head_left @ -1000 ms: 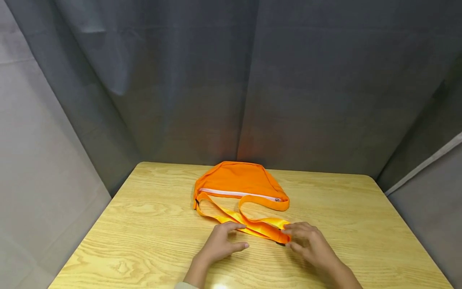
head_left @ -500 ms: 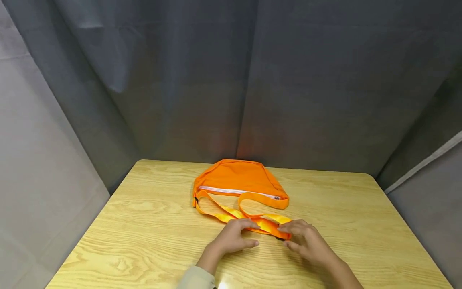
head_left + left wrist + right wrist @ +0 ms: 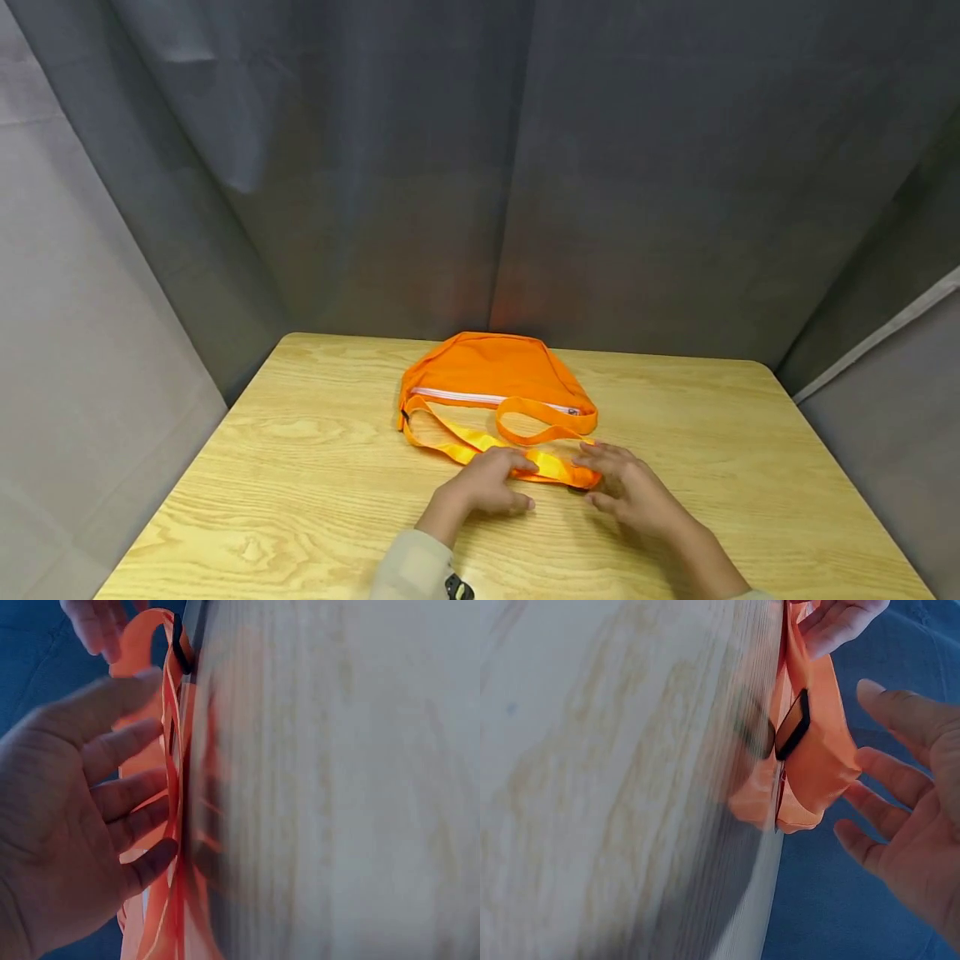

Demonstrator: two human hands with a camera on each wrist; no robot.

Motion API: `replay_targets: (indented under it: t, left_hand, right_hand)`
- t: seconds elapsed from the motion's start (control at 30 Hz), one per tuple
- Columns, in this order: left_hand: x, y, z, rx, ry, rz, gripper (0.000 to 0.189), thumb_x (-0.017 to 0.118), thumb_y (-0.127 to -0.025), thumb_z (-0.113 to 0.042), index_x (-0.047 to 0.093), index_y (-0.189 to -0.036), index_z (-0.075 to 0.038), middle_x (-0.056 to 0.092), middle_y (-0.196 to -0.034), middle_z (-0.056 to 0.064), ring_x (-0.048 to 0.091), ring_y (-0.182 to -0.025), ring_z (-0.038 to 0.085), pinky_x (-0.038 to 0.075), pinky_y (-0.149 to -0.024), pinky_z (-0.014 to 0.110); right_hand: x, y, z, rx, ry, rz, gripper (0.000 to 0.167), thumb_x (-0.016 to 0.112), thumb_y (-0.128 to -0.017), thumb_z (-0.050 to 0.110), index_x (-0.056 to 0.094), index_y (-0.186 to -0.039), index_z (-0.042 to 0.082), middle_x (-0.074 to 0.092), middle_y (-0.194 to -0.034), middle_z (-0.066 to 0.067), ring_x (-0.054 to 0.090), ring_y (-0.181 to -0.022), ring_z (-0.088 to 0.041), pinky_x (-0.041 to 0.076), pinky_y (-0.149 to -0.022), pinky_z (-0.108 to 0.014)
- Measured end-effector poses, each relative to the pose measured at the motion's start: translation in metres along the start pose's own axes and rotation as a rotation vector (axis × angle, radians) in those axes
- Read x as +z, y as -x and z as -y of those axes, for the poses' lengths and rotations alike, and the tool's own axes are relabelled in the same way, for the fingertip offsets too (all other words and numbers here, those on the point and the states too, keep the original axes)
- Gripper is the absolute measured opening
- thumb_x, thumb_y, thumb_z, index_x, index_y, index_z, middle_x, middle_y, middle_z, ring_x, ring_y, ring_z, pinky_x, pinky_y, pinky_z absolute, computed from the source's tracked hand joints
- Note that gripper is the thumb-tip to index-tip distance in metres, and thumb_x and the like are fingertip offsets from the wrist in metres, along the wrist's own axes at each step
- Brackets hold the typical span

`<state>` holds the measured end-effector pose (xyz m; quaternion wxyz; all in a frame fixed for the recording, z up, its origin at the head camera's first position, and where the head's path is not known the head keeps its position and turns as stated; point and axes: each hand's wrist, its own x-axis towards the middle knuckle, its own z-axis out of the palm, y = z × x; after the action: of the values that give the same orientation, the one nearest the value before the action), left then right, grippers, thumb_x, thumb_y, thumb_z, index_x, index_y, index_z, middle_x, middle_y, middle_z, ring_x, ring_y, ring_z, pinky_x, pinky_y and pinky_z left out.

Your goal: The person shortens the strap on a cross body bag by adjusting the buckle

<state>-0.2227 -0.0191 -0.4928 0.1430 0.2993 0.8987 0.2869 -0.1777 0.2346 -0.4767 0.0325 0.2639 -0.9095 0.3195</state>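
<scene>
An orange bag [image 3: 487, 367] with a white zipper [image 3: 491, 398] lies at the back of the table. Its orange strap [image 3: 558, 467] is looped loosely in front of it. My left hand [image 3: 487, 483] is at the near side of the strap, fingertips at the webbing and thumb apart. At the strap's right end is my right hand [image 3: 630, 492], fingers spread and loosely bent, without a grip. In the right wrist view, a black slider [image 3: 793, 726] shows on the folded strap, with fingertips close to the fabric. The left wrist view shows relaxed fingers [image 3: 124, 791] along the strap's edge.
The wood-grain table [image 3: 285, 467] has rounded far corners. A dark grey curtain [image 3: 637, 183] hangs close behind the bag, and lighter grey cloth [image 3: 90, 292] stands at the left.
My left hand has moved right along the strap. The strap's right end has shifted slightly away and bunched up, while my right hand has moved a little forward. The bag body stays put.
</scene>
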Motion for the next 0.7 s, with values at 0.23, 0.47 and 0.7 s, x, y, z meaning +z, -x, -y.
replay_targets:
  t: [0.23, 0.47, 0.7]
  left_hand:
    - [-0.0004, 0.002, 0.0044, 0.051, -0.067, -0.075, 0.044, 0.078, -0.074, -0.023, 0.067, -0.115, -0.016, 0.062, -0.111, -0.009, 0.05, -0.106, 0.013, 0.034, -0.098, 0.035]
    - [0.0032, 0.0019, 0.0093, 0.089, -0.089, -0.159, 0.023, 0.077, -0.076, -0.023, 0.073, -0.099, -0.02, 0.065, -0.1, -0.013, 0.053, -0.097, 0.01, 0.036, -0.094, 0.036]
    - [-0.0009, 0.0039, 0.0065, 0.091, -0.101, -0.245, 0.005, 0.075, -0.077, -0.022, 0.073, -0.079, -0.026, 0.061, -0.076, -0.021, 0.053, -0.081, 0.004, 0.036, -0.076, 0.032]
  right_hand:
    - [0.0035, 0.0005, -0.003, 0.023, 0.033, 0.023, 0.046, 0.076, -0.074, 0.006, 0.063, -0.118, 0.003, 0.054, -0.125, -0.019, 0.047, -0.114, -0.041, 0.036, -0.09, -0.059]
    - [0.0063, 0.0005, -0.0062, 0.008, 0.03, 0.016, 0.021, 0.077, -0.074, 0.007, 0.072, -0.094, 0.01, 0.062, -0.106, -0.007, 0.055, -0.098, -0.026, 0.046, -0.081, -0.043]
    - [0.008, 0.0002, -0.007, -0.005, 0.068, -0.017, 0.014, 0.078, -0.073, 0.011, 0.068, -0.076, 0.021, 0.062, -0.094, 0.002, 0.051, -0.087, -0.015, 0.046, -0.073, -0.036]
